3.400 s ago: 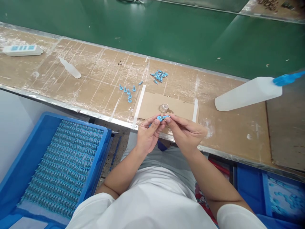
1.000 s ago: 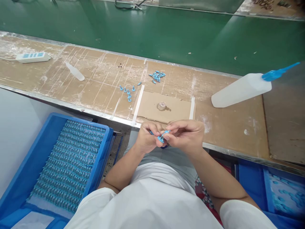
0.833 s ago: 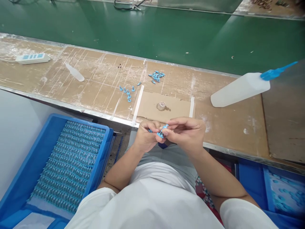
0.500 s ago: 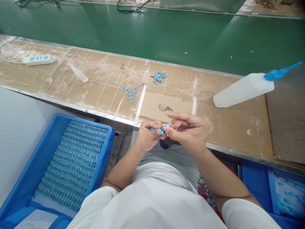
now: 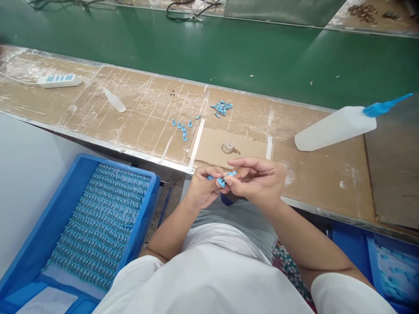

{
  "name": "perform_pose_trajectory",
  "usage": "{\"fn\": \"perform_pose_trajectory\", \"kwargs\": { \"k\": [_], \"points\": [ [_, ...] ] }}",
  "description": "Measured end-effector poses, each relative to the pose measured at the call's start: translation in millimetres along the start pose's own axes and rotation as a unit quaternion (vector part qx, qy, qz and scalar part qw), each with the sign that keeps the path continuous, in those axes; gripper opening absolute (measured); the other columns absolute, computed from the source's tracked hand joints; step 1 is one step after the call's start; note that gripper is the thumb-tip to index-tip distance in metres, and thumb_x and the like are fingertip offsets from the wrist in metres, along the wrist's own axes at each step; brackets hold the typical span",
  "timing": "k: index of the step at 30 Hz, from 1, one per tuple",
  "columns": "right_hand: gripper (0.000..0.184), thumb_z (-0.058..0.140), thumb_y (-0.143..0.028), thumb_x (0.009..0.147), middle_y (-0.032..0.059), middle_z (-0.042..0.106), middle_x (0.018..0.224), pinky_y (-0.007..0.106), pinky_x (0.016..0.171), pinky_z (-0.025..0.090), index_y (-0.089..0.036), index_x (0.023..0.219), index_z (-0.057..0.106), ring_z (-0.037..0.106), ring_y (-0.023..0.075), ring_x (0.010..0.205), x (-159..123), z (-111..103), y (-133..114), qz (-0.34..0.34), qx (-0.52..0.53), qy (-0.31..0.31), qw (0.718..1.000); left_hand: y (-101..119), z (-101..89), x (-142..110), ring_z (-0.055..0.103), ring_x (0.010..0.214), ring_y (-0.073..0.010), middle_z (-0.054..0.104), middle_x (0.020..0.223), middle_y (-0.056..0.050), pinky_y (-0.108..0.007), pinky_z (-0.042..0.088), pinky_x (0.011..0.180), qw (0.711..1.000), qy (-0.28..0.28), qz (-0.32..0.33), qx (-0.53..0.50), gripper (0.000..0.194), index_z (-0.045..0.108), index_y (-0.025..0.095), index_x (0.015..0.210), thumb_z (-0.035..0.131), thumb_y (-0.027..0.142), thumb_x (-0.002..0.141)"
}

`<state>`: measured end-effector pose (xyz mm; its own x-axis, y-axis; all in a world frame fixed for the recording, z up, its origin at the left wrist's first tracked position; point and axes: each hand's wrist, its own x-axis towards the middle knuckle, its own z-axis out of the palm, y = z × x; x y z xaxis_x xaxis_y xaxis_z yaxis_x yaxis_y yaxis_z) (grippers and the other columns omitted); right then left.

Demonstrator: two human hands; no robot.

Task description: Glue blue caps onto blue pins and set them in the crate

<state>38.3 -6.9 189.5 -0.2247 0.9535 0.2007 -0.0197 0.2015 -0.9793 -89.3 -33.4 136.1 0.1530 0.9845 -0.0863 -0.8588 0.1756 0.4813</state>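
Both hands meet in front of my body, just off the bench edge. My left hand [image 5: 203,187] is closed, pinching a small blue plastic piece with a round disc end [image 5: 221,182]. A bit of another blue piece [image 5: 210,177] shows between its fingers. My right hand [image 5: 258,181] grips a second small blue part [image 5: 232,174] between thumb and fingers, right against the disc piece. Whether the two parts are joined I cannot tell. Beyond the hands, a small clear cup [image 5: 228,147] sits on a cardboard sheet [image 5: 209,140] with dark wet spots beside it.
Several blue disc-based pieces [image 5: 184,127] stand left of the cardboard; a pile of blue parts [image 5: 222,107] lies behind it. A large white bottle [image 5: 337,128] leans right. Left are a small bottle [image 5: 114,101], power strip [image 5: 59,80] and blue crate [image 5: 149,205] holding rows of parts.
The view has shifted slightly, so the bench things appear a little further right. My right thumb and fingers have moved slightly while both hands keep hold of the blue parts.
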Motion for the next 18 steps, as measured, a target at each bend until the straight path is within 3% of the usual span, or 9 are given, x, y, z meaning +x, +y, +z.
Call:
{"fn": "perform_pose_trajectory", "kwargs": {
  "k": [5,10,13,18],
  "points": [
    [0.028,0.082,-0.020,0.068,-0.0018,0.072,0.063,0.023,0.053,0.060,-0.021,0.095,0.074,0.069,0.0145,0.053,7.8,4.4,3.5,-0.008,-0.002,0.013,1.000,6.3,5.5,0.0,0.065,0.052,-0.0072,0.072,0.069,0.001,-0.011,0.050,0.045,0.997,0.073,0.012,-0.015,0.024,0.072,0.019,0.066,0.091,0.022,0.052],
    [0.031,0.083,-0.024,0.070,-0.0008,0.075,0.072,0.028,0.067,0.063,-0.024,0.100,0.073,0.072,0.0161,0.062,11.0,7.3,12.8,-0.083,-0.071,0.109,0.988,6.9,15.0,3.5,0.070,0.061,-0.0095,0.075,0.072,-0.001,-0.014,0.057,0.059,0.986,0.160,0.030,-0.031,0.022,0.074,0.016,0.071,0.090,0.022,0.057],
    [0.033,0.084,-0.024,0.069,0.0012,0.077,0.080,0.034,0.070,0.065,-0.025,0.101,0.073,0.074,0.0203,0.069,10.0,5.8,21.2,-0.145,-0.142,0.138,0.969,7.7,18.4,2.2,0.071,0.065,-0.0106,0.076,0.075,-0.003,-0.017,0.058,0.065,0.984,0.173,0.048,-0.010,0.020,0.077,0.015,0.079,0.086,0.024,0.064],
    [0.041,0.084,-0.022,0.069,-0.0004,0.077,0.084,0.035,0.064,0.065,-0.030,0.106,0.071,0.074,0.0216,0.068,11.1,1.0,27.6,-0.241,-0.240,0.133,0.931,12.4,18.1,-3.1,0.073,0.076,-0.0127,0.077,0.085,-0.005,-0.019,0.059,0.074,0.985,0.159,0.062,0.022,0.017,0.078,0.016,0.086,0.082,0.022,0.070]
  ]
}}
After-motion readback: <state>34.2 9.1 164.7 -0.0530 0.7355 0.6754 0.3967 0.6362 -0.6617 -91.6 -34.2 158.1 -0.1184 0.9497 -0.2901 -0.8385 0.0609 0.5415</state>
